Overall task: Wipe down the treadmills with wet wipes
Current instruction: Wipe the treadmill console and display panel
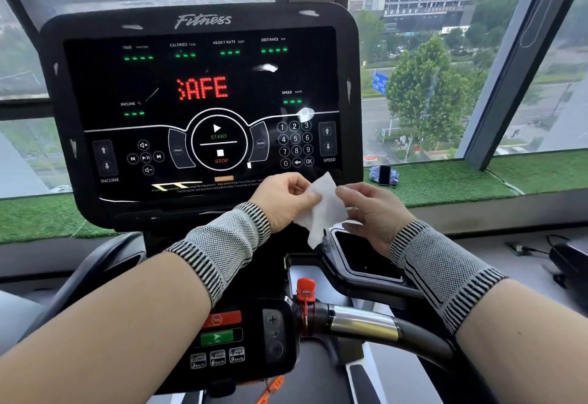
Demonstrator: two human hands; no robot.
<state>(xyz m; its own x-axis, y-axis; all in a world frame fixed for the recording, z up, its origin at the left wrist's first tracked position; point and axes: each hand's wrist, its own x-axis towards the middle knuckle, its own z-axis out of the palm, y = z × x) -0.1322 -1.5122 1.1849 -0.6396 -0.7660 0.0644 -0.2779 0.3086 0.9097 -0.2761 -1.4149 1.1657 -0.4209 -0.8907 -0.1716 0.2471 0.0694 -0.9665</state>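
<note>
Centre frame: my left hand [283, 201] and right hand [370, 212] each pinch the wipe [324, 209] | spreading it to clean the screen [200, 111] above.

Two hands are showing, a left hand [284, 200] and a right hand [372, 212], sharing one white wipe [324, 209]. One treadmill screen [203, 111] is glowing. One phone [384, 175] is lying by the window. One red clip [305, 292] is sitting on the bar.
</note>
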